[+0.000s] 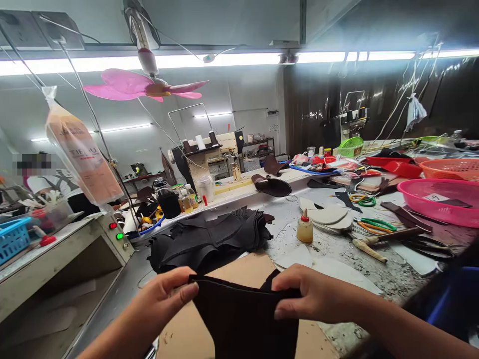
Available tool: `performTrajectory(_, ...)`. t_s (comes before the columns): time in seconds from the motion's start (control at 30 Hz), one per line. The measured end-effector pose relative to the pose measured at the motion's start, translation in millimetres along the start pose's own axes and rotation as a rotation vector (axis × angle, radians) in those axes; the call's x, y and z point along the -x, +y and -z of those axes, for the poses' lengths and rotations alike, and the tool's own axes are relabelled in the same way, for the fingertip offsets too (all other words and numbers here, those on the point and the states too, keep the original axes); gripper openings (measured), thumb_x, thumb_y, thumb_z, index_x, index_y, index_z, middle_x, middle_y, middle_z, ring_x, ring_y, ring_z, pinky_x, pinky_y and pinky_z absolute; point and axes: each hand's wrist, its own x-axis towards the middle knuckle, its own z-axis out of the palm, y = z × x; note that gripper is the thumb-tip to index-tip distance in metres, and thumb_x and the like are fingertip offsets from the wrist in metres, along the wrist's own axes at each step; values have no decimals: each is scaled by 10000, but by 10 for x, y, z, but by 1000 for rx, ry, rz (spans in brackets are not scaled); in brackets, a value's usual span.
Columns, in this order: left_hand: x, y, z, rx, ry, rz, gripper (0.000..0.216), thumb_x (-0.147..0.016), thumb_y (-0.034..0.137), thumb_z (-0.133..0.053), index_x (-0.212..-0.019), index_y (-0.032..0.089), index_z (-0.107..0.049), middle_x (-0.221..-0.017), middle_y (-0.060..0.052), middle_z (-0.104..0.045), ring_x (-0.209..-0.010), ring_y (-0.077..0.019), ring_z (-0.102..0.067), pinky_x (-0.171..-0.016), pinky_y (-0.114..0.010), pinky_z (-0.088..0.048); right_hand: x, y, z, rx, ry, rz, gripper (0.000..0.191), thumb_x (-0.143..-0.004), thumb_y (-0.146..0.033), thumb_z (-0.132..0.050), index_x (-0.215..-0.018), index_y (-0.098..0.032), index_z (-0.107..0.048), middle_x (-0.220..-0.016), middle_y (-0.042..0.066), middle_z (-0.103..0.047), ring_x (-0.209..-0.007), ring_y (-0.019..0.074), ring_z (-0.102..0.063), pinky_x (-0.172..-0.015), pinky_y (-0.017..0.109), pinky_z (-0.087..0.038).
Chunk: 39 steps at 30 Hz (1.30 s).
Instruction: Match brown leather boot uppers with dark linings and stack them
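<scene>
Dark panel (247, 324) hung over a tan board (187, 329), top edge uppermost.
Left hand (168, 294) and right hand (310, 294) each pinched an end of that edge between thumb and fingers, probably to keep it spread. Beyond were a speckled, littered bench (286, 227), a sewing machine (228, 144) behind it, stacked black pieces (209, 237) perhaps placed for easy reach, and a red-tipped bottle (305, 232).
</scene>
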Motion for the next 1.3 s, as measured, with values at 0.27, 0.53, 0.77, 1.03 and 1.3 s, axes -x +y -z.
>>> performTrajectory(0.27,-191,449,-377,-533,142,-409,518,-868,466,-462,-426,196,-455,-443,34,-388,-478,-115,-379,-629,-258,-407,-341,-465,-297,-48,29,389,167,-772,-166,-694,-931,-210,-712,-883,-27,-676,-818,126,-587,-767,203,-437)
performTrajectory(0.53,-332,490,4,-442,312,-398,449,-802,467,-475,-443,198,-458,-480,23,-417,-486,-115,-367,-507,-240,-285,-185,-353,22,102,230,219,110,-764,-278,-715,-780,-169,-715,-701,-24,-638,-675,120,-543,-625,210,-416)
performTrajectory(0.77,-695,809,-239,-215,563,-320,465,-738,540,-546,-461,196,-400,-481,52,-318,-518,-104,-325,-513,-233,-275,-483,-1124,507,602,435,388,135,-797,-285,-685,-750,-160,-707,-617,-43,-566,-627,100,-508,-595,215,-357)
performTrajectory(1.03,-728,-903,-519,300,1067,492,393,-829,442,-479,-499,230,-453,-499,-9,-444,-579,-209,-494,-600,-337,-404,-51,-221,-250,281,128,233,90,-832,-242,-646,-864,-204,-721,-819,-4,-715,-750,139,-650,-686,216,-498)
performTrajectory(1.3,-619,-1603,-742,599,1001,710,253,-805,397,-573,-677,183,-610,-592,-43,-630,-646,-216,-665,-646,-326,-558,-251,758,-1310,674,624,144,425,-791,-108,-599,-1210,-161,-554,-977,91,-651,-865,231,-613,-745,352,-520)
